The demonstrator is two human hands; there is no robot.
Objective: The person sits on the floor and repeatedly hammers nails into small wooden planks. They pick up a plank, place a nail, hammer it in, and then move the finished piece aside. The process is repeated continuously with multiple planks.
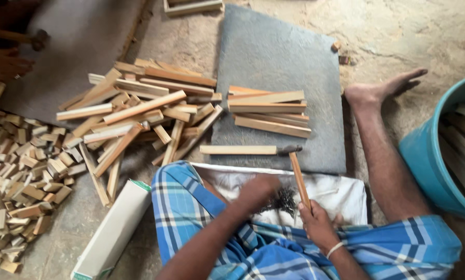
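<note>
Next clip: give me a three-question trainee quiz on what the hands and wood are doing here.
1. True or false: the right hand grips a hammer.
2. Where does the single wooden strip lie? A) in the teal tub B) on the grey slab C) on the white cloth
3. What is the left hand reaching into?

Key: 1 true; 2 B; 3 a dark heap of small nails on the cloth.
</note>
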